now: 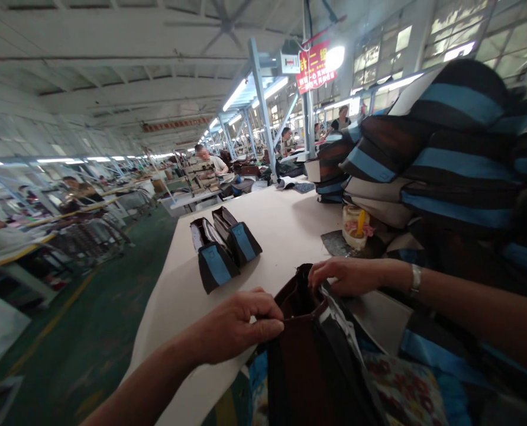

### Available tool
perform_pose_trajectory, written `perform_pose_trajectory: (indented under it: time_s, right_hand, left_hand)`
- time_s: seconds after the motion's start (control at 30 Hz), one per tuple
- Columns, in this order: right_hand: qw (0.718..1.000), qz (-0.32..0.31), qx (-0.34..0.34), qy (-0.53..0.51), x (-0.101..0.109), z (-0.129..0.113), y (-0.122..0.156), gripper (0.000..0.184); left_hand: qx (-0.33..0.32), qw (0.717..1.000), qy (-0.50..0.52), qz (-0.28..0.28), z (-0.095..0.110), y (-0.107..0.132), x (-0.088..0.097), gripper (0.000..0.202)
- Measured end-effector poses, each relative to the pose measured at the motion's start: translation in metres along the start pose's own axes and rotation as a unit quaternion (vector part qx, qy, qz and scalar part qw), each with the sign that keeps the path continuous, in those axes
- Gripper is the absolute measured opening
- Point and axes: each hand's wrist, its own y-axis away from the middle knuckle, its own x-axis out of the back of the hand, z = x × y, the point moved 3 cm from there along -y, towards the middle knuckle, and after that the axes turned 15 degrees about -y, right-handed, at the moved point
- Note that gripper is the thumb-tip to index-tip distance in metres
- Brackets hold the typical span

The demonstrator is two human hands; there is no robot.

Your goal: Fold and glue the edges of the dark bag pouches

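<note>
Left grip [241, 324] closed, pinching the upper edge of a dark brown fabric bag [301, 367]. Right grip [347, 276] also closed, fingers curled over the far edge of the same opening, a silver wrist band [416, 279] just above it. Bag upright at the near edge of the surface [272, 236], mouth facing up and held apart between both grips, with a strip of shiny black-and-silver film [340, 322] running down one side.

As far as visible: one bag in hand, two small dark bags with blue panels [216, 266] lying close together on the surface, and a tall heap of black-and-blue striped bags [461, 148] at the right, far more than those laid out. Nothing blocking the way between the grips and the bag. Near the heap, a cream-coloured roll with a yellow tip [356, 228] on a dark mat [334, 244]. Below the bag, a floral patterned cloth [400, 390]. Farther along, a co-worker in a pale shirt [210, 163] at a workstation, long rows of benches on both sides, and a green-painted floor [90, 337] to the left.
</note>
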Motion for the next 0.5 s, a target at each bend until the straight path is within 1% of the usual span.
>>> perform_pose_trajectory:
  time_s: [0.07,0.1,0.17,0.2,0.27,0.33,0.4,0.43,0.47,0.5]
  right_hand:
    - [0.998,-0.003,-0.010,0.057,-0.004,0.003,-0.002,0.042]
    - [0.996,-0.005,-0.017,0.084,-0.005,0.005,-0.003,0.042]
    - [0.990,-0.010,-0.031,0.134,-0.002,0.008,-0.003,0.033]
    - [0.987,-0.011,-0.038,0.157,0.002,0.009,-0.001,0.028]
    - [0.979,-0.007,-0.050,0.200,0.014,0.005,0.004,0.019]
    - [0.969,0.009,-0.061,0.238,0.027,-0.006,0.011,0.014]
    - [0.961,0.028,-0.064,0.266,0.034,-0.026,0.014,0.019]
    - [0.959,0.028,-0.065,0.276,0.033,-0.036,0.013,0.023]
    - [0.957,0.020,-0.068,0.283,0.028,-0.046,0.010,0.027]
    - [0.955,0.006,-0.073,0.286,0.021,-0.053,0.005,0.028]
  left_hand:
    - [0.005,1.000,-0.014,0.007,0.010,-0.002,-0.005,0.020]
    - [0.005,1.000,-0.019,0.018,0.014,-0.003,-0.007,0.019]
    - [-0.011,0.998,-0.030,0.047,0.019,-0.005,-0.007,0.020]
    - [-0.025,0.997,-0.036,0.062,0.017,-0.005,-0.003,0.021]
    - [-0.049,0.993,-0.059,0.086,0.004,-0.006,0.012,0.023]
    - [-0.047,0.988,-0.096,0.112,-0.018,-0.005,0.035,0.025]
    - [-0.010,0.976,-0.144,0.161,-0.038,-0.005,0.060,0.023]
    - [0.019,0.965,-0.175,0.193,-0.044,-0.006,0.069,0.025]
    - [0.047,0.951,-0.202,0.228,-0.044,-0.008,0.074,0.030]
    - [0.065,0.939,-0.221,0.254,-0.039,-0.012,0.073,0.036]
